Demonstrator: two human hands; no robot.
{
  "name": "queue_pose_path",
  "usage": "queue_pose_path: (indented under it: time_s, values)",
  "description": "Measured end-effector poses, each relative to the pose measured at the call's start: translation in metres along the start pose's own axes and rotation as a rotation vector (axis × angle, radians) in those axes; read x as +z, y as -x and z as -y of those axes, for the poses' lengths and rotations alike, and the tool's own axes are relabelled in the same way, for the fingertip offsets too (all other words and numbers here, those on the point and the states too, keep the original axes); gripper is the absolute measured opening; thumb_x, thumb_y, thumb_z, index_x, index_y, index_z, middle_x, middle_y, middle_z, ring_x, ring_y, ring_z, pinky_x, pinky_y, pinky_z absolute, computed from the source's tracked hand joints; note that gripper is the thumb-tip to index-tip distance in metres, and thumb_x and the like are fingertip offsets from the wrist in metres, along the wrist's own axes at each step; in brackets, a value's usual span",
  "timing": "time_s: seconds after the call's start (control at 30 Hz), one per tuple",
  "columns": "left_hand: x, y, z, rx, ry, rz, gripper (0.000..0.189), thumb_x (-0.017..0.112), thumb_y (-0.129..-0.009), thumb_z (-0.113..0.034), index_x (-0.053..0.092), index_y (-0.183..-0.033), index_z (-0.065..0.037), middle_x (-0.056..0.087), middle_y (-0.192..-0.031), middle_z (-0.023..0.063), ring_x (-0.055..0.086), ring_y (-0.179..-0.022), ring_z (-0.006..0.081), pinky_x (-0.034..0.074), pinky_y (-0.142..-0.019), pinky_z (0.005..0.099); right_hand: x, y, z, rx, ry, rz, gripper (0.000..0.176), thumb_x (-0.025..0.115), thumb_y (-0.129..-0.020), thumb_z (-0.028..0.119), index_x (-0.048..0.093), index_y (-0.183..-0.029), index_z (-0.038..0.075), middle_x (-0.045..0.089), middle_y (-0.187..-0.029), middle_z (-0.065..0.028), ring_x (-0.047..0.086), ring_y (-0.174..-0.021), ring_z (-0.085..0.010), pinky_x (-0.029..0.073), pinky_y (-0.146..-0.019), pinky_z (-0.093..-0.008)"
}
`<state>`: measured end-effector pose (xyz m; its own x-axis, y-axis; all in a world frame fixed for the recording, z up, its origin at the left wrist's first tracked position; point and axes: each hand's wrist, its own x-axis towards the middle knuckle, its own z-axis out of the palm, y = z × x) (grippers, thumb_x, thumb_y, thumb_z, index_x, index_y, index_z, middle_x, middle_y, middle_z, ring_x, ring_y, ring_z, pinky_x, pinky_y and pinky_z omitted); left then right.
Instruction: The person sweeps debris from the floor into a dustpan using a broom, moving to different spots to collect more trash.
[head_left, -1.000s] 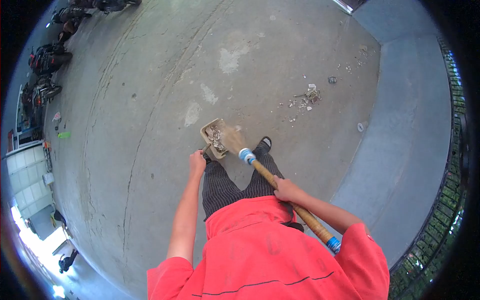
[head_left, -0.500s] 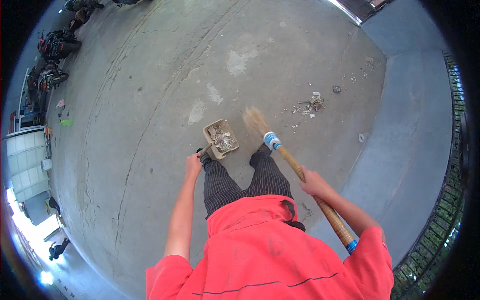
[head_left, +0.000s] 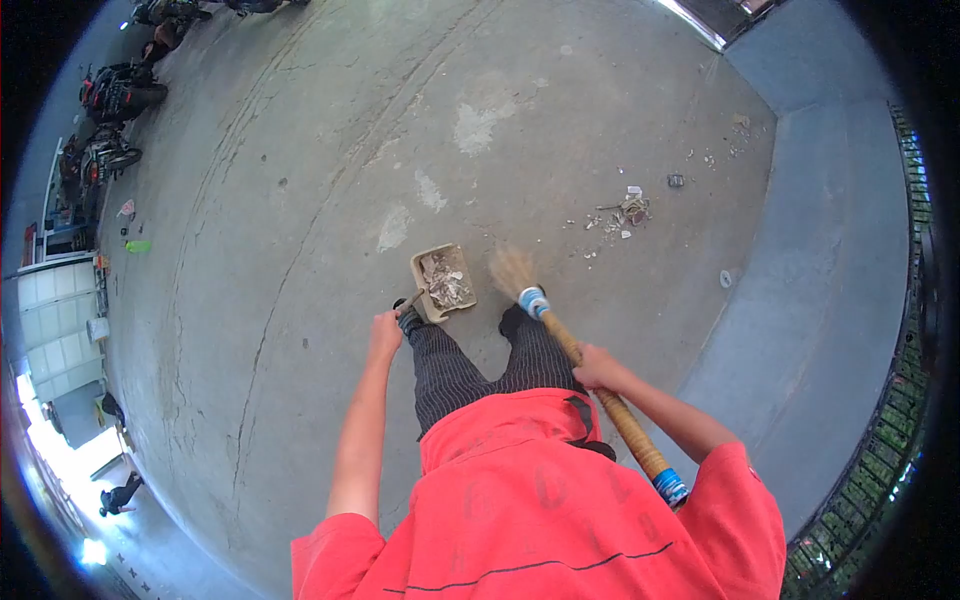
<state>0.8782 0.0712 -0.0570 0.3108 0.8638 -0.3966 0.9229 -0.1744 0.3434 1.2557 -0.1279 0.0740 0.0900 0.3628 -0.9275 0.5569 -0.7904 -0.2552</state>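
Observation:
My left hand [head_left: 386,332] is closed around the short handle of a tan dustpan [head_left: 417,268], which holds scraps of paper and dirt [head_left: 446,282]. The dustpan is just in front of my left foot. In my right hand [head_left: 600,370] is a broom [head_left: 626,428] with a long woven handle and blue and white bands. Its straw bristles [head_left: 512,268] point forward, a short way right of the dustpan and apart from it. The bristles look slightly blurred.
A pile of litter [head_left: 630,210] lies ahead to the right, with a dark crumpled piece [head_left: 676,181] beyond it. A low grey wall [head_left: 800,270] runs along the right. Motorcycles [head_left: 120,92] stand at the far left. Another person [head_left: 121,494] is at the lower left.
My right hand and the broom handle have moved left and back toward my body. The bristles have dropped back slightly from further forward. The dustpan stays nearly in place.

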Motion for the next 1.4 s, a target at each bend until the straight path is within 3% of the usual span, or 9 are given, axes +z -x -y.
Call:
queue_pose_path:
  time_s: [0.07, 0.17, 0.33, 0.53, 0.63, 0.77, 1.0, 1.1, 1.4]
  values:
    - [0.002, 0.001, -0.002, -0.037, 0.026, 0.037, 0.022, 0.054, -0.074, 0.000, 0.064, -0.093, -0.002, 0.061, -0.087, 0.0221, 0.059, -0.083, 0.0370, 0.047, -0.074, 0.0437, 0.021, -0.006, 0.001, -0.184, 0.095, -0.020, 0.043, 0.057, -0.068, 0.014, 0.048, -0.107, -0.003, 0.059, -0.093, -0.0265, 0.060, -0.085, -0.0384, 0.049, -0.074, -0.0420]
    - [0.008, -0.001, -0.006, -0.074, 0.042, 0.026, 0.022, 0.053, -0.074, 0.000, 0.064, -0.093, -0.002, 0.061, -0.087, 0.0224, 0.059, -0.084, 0.0372, 0.046, -0.075, 0.0443, 0.022, -0.007, 0.013, -0.240, 0.091, 0.104, 0.048, 0.059, -0.069, 0.019, 0.048, -0.111, -0.001, 0.057, -0.101, -0.0269, 0.056, -0.096, -0.0382, 0.046, -0.082, -0.0422]
    - [0.007, -0.001, 0.001, -0.087, 0.030, 0.074, 0.022, 0.054, -0.074, -0.002, 0.065, -0.093, -0.004, 0.061, -0.091, 0.0198, 0.056, -0.089, 0.0368, 0.045, -0.079, 0.0437, 0.022, 0.004, 0.010, -0.275, 0.068, 0.029, 0.053, 0.061, -0.071, 0.023, 0.046, -0.117, 0.001, 0.057, -0.103, -0.0254, 0.054, -0.099, -0.0385, 0.044, -0.085, -0.0414]
    - [-0.006, 0.002, 0.021, -0.057, 0.044, 0.084, 0.023, 0.052, -0.075, -0.002, 0.064, -0.095, -0.004, 0.061, -0.092, 0.0200, 0.055, -0.091, 0.0370, 0.044, -0.081, 0.0437, -0.011, 0.036, 0.019, -0.013, -0.183, 0.088, 0.051, 0.058, -0.074, 0.016, 0.041, -0.118, -0.002, 0.061, -0.081, -0.0208, 0.064, -0.066, -0.0292, 0.052, -0.057, -0.0396]
    - [-0.014, 0.002, 0.031, -0.055, 0.038, 0.068, 0.024, 0.052, -0.075, -0.002, 0.064, -0.095, -0.004, 0.061, -0.093, 0.0203, 0.055, -0.092, 0.0369, 0.044, -0.081, 0.0436, 0.002, 0.025, 0.011, 0.013, -0.207, -0.087, 0.044, 0.056, -0.075, 0.011, 0.041, -0.114, -0.003, 0.060, -0.071, -0.0164, 0.061, -0.051, -0.0240, 0.050, -0.045, -0.0362]
    - [-0.023, 0.008, 0.044, -0.029, 0.052, 0.009, 0.024, 0.049, -0.074, 0.000, 0.065, -0.091, -0.005, 0.062, -0.084, 0.0209, 0.058, -0.080, 0.0384, 0.046, -0.073, 0.0455, 0.015, 0.017, 0.020, 0.092, -0.206, -0.141, 0.037, 0.055, -0.074, 0.009, 0.044, -0.107, -0.003, 0.060, -0.071, -0.0173, 0.062, -0.052, -0.0250, 0.050, -0.046, -0.0361]
    - [-0.008, 0.021, 0.067, -0.115, 0.076, -0.016, 0.024, 0.049, -0.072, 0.001, 0.065, -0.089, -0.003, 0.061, -0.082, 0.0232, 0.057, -0.083, 0.0392, 0.046, -0.075, 0.0459, 0.052, 0.004, 0.065, 0.013, -0.123, -0.008, 0.035, 0.058, -0.070, 0.012, 0.052, -0.100, -0.004, 0.062, -0.077, -0.0182, 0.063, -0.058, -0.0270, 0.051, -0.055, -0.0381]
    - [-0.003, 0.018, 0.071, -0.136, 0.107, -0.056, 0.024, 0.049, -0.071, 0.001, 0.065, -0.089, -0.001, 0.061, -0.082, 0.0240, 0.058, -0.083, 0.0393, 0.046, -0.074, 0.0459, 0.076, -0.003, 0.084, -0.151, 0.031, 0.023, 0.039, 0.060, -0.070, 0.017, 0.053, -0.102, -0.004, 0.063, -0.080, -0.0184, 0.064, -0.062, -0.0275, 0.051, -0.063, -0.0376]
    - [-0.004, 0.016, 0.078, -0.143, 0.122, -0.031, 0.027, 0.048, -0.071, 0.003, 0.065, -0.091, -0.002, 0.060, -0.084, 0.0249, 0.058, -0.083, 0.0394, 0.047, -0.075, 0.0454, 0.077, 0.022, 0.108, -0.143, -0.103, 0.077, 0.049, 0.062, -0.071, 0.021, 0.049, -0.112, 0.000, 0.062, -0.089, -0.0210, 0.064, -0.074, -0.0292, 0.050, -0.068, -0.0377]
